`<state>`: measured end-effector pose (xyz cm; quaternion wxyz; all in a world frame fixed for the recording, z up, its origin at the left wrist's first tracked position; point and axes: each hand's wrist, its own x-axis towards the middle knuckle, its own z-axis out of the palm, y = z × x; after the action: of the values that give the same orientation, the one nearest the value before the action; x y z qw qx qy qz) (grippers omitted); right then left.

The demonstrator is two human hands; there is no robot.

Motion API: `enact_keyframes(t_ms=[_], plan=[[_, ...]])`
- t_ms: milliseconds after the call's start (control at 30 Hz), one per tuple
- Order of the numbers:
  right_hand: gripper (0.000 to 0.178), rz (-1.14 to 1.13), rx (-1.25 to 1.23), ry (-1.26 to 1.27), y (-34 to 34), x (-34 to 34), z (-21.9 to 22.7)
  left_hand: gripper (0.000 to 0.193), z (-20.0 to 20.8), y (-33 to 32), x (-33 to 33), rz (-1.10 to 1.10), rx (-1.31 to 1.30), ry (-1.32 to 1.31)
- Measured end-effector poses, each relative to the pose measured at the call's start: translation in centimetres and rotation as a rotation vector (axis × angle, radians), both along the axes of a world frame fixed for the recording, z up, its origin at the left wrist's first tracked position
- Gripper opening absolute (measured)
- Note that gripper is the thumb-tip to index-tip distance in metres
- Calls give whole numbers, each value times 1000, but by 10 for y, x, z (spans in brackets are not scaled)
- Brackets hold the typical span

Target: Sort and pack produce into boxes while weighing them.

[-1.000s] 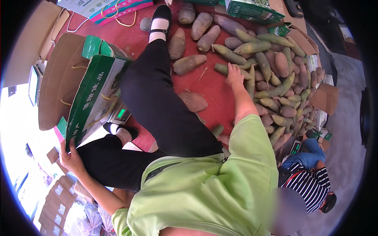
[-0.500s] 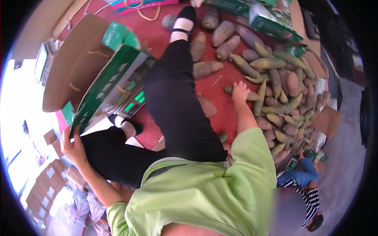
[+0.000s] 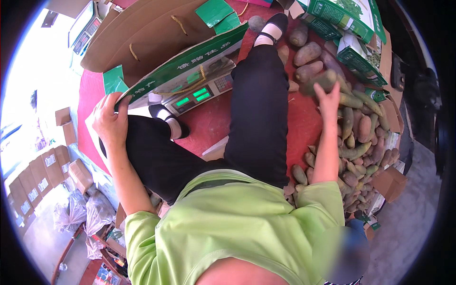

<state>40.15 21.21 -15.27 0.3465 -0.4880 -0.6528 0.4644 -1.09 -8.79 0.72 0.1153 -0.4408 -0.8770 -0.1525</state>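
On the left, my left hand (image 3: pixel 111 121) pinches the near corner of a large open cardboard carton (image 3: pixel 190 64) with green printed panels and rope handles. The carton rests on a digital scale (image 3: pixel 192 100) with lit green displays, partly hidden under it. To the right, my right hand (image 3: pixel 327 102) is at a long green root vegetable like a radish (image 3: pixel 311 84), blurred by motion; its fingers appear to be around it. Beside that hand spreads a heap of green and brownish-purple roots (image 3: pixel 363 128). My legs stretch out between carton and heap.
Green printed cartons (image 3: pixel 358 59) stand at the far right. A torn cardboard box (image 3: pixel 389 183) lies past the heap. Brown boxes (image 3: pixel 40 178) and bagged goods (image 3: pixel 97 213) stand at the left. A blurred person (image 3: pixel 349 256) is at the lower right. Red flooring (image 3: pixel 304 123) lies beneath.
My right hand has lifted the root from the red floor and carried it away toward the far heap. The carton appears swung further into view, with my left hand still on its edge.
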Motion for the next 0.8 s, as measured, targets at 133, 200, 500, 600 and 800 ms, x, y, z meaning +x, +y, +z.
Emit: enact_keyframes(t_ms=[133,200,500,600,800], plan=[[51,54,224,327,11,-74,126,12,2,2,2,-14,-15,29],[51,185,400,426,11,-109,170,13,4,2,3,-9,-27,24],[44,541,724,150,-59,-267,206,15,2,-7,0,-4,-57,23],[34,532,797,-215,-83,-282,182,15,-1,-1,0,-34,-65,19],[20,439,671,40,-71,-246,164,16,-5,-6,-4,-49,-52,21]])
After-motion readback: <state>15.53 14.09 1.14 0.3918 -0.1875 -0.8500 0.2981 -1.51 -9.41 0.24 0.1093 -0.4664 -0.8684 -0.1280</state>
